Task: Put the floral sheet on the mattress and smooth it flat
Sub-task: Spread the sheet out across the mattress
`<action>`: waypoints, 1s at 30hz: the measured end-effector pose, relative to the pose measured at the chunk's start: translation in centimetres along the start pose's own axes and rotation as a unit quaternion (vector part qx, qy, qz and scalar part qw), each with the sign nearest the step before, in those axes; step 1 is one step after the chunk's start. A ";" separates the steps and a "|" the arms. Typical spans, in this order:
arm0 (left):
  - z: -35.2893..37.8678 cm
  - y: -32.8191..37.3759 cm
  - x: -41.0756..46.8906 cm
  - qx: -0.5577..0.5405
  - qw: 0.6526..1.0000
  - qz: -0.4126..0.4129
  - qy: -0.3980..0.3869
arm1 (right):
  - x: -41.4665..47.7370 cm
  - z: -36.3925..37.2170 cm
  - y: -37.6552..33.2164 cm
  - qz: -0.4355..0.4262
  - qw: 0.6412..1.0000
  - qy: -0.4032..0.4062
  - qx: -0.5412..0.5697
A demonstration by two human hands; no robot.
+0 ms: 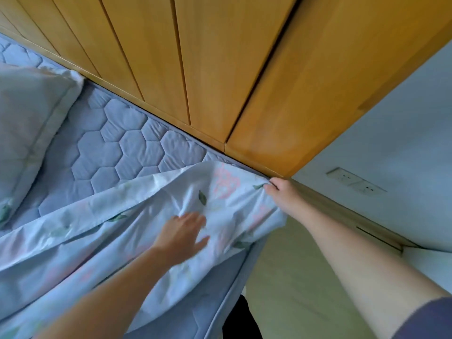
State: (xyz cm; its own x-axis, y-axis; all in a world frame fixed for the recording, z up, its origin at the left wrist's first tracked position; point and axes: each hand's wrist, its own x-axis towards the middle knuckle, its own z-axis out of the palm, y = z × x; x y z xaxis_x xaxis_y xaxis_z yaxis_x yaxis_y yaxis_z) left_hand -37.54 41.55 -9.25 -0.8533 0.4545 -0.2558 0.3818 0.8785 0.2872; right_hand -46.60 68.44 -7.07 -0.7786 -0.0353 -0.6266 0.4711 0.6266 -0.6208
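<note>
The floral sheet (137,211), pale with green leaves and pink flowers, lies rumpled over the near end of the blue quilted mattress (117,140). My right hand (281,194) pinches the sheet's far corner at the mattress corner, against the wooden wardrobe. My left hand (183,233) rests flat with fingers spread on the wrinkled sheet, a little left of that corner. The sheet's edge hangs over the mattress end. The far part of the mattress is bare.
A matching floral pillow (27,123) lies at the left on the mattress. A wooden wardrobe (195,69) runs along the far side. A white wall with sockets (354,181) stands on the right, and pale floor (288,285) lies below the bed's end.
</note>
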 end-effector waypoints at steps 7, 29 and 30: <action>1.9 1.1 -2.4 0.036 0.967 -0.165 -0.190 | 0.6 -0.2 -0.3 0.030 0.997 0.070 -0.003; 1.2 11.7 5.5 -0.410 0.871 -0.180 -0.202 | -2.2 -2.9 8.1 0.193 0.980 -0.045 -0.026; 1.1 10.5 5.5 -0.371 0.890 -0.182 -0.193 | -1.7 -2.6 8.1 0.179 0.983 -0.031 -0.029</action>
State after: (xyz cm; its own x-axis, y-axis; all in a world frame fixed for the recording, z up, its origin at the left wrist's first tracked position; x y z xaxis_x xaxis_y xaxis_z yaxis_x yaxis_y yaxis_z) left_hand -37.86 53.45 -8.70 -0.6325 0.3013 -0.7136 -0.3566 0.7045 0.6136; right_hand -42.56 75.63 -9.81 -0.5399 0.1490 -0.8284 0.6840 0.6512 -0.3287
